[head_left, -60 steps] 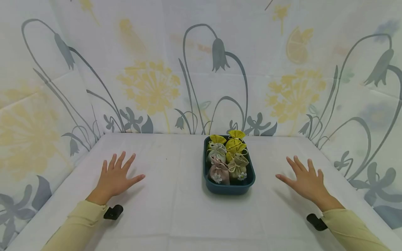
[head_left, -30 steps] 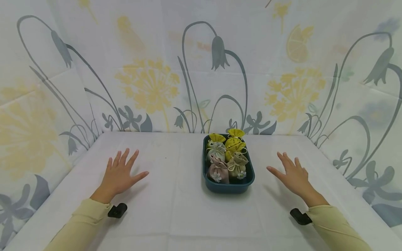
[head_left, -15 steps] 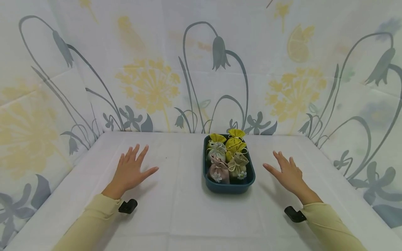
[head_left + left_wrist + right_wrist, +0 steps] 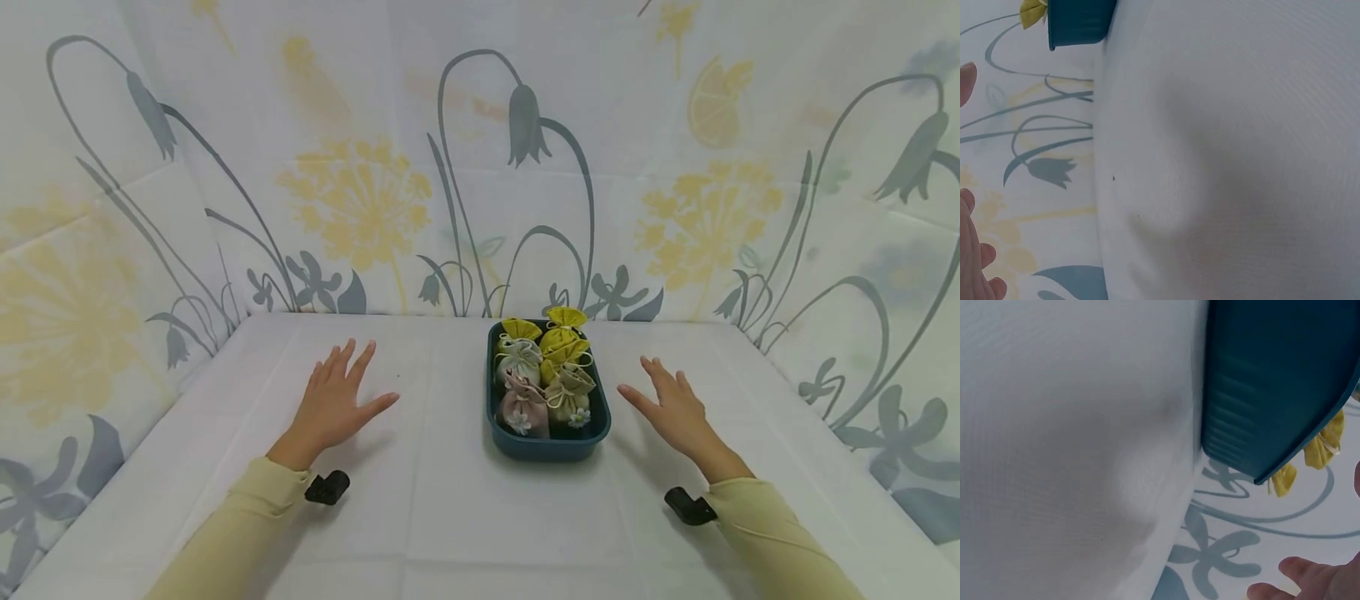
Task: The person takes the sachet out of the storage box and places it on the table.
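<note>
A dark teal plastic basket [image 4: 551, 451] stands on the white-covered table, right of the middle. Several small drawstring pouches fill it: yellow pouches [image 4: 562, 346] at the back, a pale grey-green pouch [image 4: 519, 360], a pink pouch [image 4: 523, 408] and an olive-beige pouch [image 4: 568, 398] with white flowers in front. My left hand [image 4: 333, 408] hovers over the cloth to the left of the basket, fingers spread and holding nothing. Close to the basket's right side is my right hand [image 4: 675, 412], its fingers extended and free of any object. In the right wrist view the basket wall [image 4: 1272, 375] looms near.
A white cloth [image 4: 450, 517] covers the table. Behind and at both sides hangs a curtain [image 4: 480, 167] printed with grey and yellow flowers. A black wrist camera [image 4: 327, 487] sits on the left wrist, another black camera [image 4: 688, 506] on the right.
Both hands have moved inward toward the basket, the left one rightward and slightly forward, the right one leftward. The basket and its pouches have stayed in place.
</note>
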A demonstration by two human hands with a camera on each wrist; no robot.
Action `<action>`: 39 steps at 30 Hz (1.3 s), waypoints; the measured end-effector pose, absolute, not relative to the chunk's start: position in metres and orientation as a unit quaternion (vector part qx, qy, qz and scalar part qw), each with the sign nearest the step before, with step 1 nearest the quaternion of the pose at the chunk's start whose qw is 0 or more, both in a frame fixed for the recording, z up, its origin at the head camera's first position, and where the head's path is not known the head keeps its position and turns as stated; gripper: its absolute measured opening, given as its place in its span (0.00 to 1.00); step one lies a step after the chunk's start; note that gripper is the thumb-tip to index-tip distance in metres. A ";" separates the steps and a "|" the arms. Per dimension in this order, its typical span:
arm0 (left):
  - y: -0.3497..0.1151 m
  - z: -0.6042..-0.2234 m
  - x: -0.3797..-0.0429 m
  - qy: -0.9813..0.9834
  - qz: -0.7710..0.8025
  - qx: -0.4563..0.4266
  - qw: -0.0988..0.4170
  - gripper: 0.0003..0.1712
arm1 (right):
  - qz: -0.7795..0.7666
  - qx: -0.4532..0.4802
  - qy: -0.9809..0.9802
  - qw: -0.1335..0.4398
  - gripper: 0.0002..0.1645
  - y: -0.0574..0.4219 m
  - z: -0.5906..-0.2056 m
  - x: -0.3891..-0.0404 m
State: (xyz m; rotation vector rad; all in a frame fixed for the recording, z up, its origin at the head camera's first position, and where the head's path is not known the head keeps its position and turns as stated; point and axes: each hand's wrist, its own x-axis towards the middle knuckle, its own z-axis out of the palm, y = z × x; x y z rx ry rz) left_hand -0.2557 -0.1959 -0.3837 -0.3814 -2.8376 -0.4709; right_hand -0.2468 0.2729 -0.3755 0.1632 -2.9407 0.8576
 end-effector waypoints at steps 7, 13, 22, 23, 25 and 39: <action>-0.184 -0.378 -0.258 -0.967 -0.172 -0.142 0.124 0.51 | 0.298 0.060 -0.952 0.033 0.50 0.264 -0.373 -0.249; -0.172 -0.377 -0.258 -0.964 -0.174 -0.159 0.120 0.49 | 0.325 0.065 -0.943 0.025 0.48 0.257 -0.376 -0.252; -0.155 -0.374 -0.260 -0.955 -0.186 -0.187 0.132 0.48 | 0.365 0.080 -0.927 0.017 0.46 0.248 -0.379 -0.257; -0.153 -0.373 -0.260 -0.954 -0.187 -0.191 0.133 0.47 | 0.368 0.081 -0.926 0.016 0.46 0.247 -0.379 -0.257; -0.150 -0.372 -0.261 -0.953 -0.189 -0.197 0.134 0.47 | 0.373 0.080 -0.924 0.012 0.46 0.245 -0.379 -0.257; -0.119 -0.367 -0.268 -0.931 -0.220 -0.255 0.138 0.44 | 0.426 0.077 -0.901 -0.019 0.41 0.236 -0.378 -0.254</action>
